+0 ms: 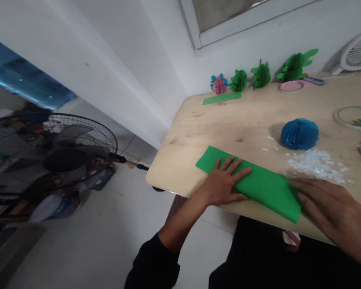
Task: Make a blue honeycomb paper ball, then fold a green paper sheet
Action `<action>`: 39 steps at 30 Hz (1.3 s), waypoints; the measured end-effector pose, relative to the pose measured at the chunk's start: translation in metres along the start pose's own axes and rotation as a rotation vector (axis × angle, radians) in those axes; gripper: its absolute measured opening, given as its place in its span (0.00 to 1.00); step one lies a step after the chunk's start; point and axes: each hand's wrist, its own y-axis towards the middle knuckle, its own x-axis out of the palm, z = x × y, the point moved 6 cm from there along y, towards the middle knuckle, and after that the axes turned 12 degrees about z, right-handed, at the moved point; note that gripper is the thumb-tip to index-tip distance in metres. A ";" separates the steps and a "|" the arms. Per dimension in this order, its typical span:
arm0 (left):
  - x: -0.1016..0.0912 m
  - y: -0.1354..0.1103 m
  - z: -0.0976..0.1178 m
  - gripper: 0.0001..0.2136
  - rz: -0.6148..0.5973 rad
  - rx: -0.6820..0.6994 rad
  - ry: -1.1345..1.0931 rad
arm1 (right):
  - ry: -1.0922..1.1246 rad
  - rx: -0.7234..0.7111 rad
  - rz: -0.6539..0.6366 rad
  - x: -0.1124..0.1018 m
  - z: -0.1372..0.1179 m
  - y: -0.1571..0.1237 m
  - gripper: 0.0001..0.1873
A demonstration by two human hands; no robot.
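Note:
A folded green paper sheet lies near the front edge of the wooden table. My left hand rests flat on its left half, fingers spread. My right hand lies flat at the sheet's right end, fingertips touching the fold. Neither hand grips anything.
A blue paper ball and a pile of white paper scraps sit behind the sheet. Green paper ornaments, a pink-blue one, a green strip, tape rolls and a small white fan line the back. A floor fan stands left.

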 end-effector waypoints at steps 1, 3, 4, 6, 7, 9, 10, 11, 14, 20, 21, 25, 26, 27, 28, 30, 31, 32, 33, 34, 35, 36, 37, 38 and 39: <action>0.000 0.000 0.000 0.40 -0.007 -0.002 -0.002 | 0.010 0.003 0.010 0.000 0.000 0.004 0.17; 0.000 0.000 0.000 0.40 -0.017 -0.004 -0.002 | 0.035 0.038 0.011 0.003 0.001 0.015 0.17; 0.000 0.001 0.000 0.40 -0.019 -0.004 -0.001 | 0.056 0.086 -0.022 0.009 0.004 0.021 0.18; -0.001 0.001 0.001 0.40 -0.018 -0.004 0.006 | 0.100 0.138 -0.092 0.025 0.007 0.032 0.20; -0.001 0.001 0.001 0.40 -0.018 -0.005 0.011 | 0.109 0.163 -0.110 0.035 0.010 0.037 0.21; -0.001 0.001 0.002 0.40 -0.020 -0.010 0.019 | 0.137 0.193 -0.164 0.055 0.014 0.043 0.23; -0.001 0.001 0.002 0.40 -0.023 -0.012 0.022 | 0.134 0.209 -0.186 0.064 0.016 0.046 0.24; -0.001 0.001 0.002 0.40 -0.023 -0.012 0.025 | 0.128 0.218 -0.214 0.072 0.017 0.047 0.24; -0.002 0.001 0.002 0.41 -0.018 -0.003 0.030 | 0.120 0.245 -0.278 0.088 0.018 0.050 0.24; -0.002 0.000 0.002 0.41 0.014 0.017 0.035 | 0.149 0.291 -0.303 0.091 0.017 0.048 0.27; -0.002 0.000 0.001 0.41 0.019 0.021 0.040 | 0.151 0.293 -0.301 0.091 0.017 0.048 0.26; -0.001 0.000 0.002 0.41 0.033 0.034 0.056 | 0.153 0.293 -0.308 0.089 0.016 0.050 0.26; -0.002 0.000 0.002 0.41 0.033 0.034 0.057 | 0.155 0.296 -0.312 0.089 0.016 0.052 0.27; -0.002 0.000 0.002 0.41 0.031 0.035 0.058 | 0.159 0.302 -0.315 0.089 0.016 0.053 0.27; -0.002 0.000 0.002 0.41 0.027 0.036 0.059 | 0.162 0.310 -0.319 0.090 0.017 0.054 0.27; -0.002 0.000 0.002 0.41 0.019 0.038 0.064 | 0.166 0.332 -0.329 0.092 0.018 0.056 0.26; -0.002 0.000 0.002 0.42 0.016 0.038 0.067 | 0.171 0.341 -0.340 0.093 0.019 0.057 0.26; -0.002 0.000 0.002 0.41 0.014 0.037 0.070 | 0.171 0.350 -0.350 0.094 0.020 0.057 0.26; -0.002 0.000 0.002 0.41 0.014 0.037 0.072 | 0.168 0.359 -0.360 0.095 0.021 0.057 0.26; -0.002 0.000 0.001 0.41 0.014 0.038 0.073 | 0.161 0.368 -0.368 0.097 0.022 0.057 0.26; -0.002 0.001 0.001 0.41 0.016 0.039 0.071 | 0.153 0.374 -0.374 0.097 0.023 0.057 0.26; -0.002 0.001 0.001 0.41 0.018 0.041 0.068 | 0.144 0.380 -0.378 0.098 0.024 0.057 0.26; -0.002 0.001 0.001 0.41 0.020 0.043 0.064 | 0.138 0.384 -0.380 0.098 0.025 0.058 0.26; -0.001 0.001 0.001 0.41 0.022 0.046 0.059 | 0.136 0.386 -0.382 0.099 0.025 0.058 0.26; -0.001 0.001 0.001 0.41 0.025 0.048 0.054 | 0.137 0.388 -0.385 0.100 0.025 0.057 0.26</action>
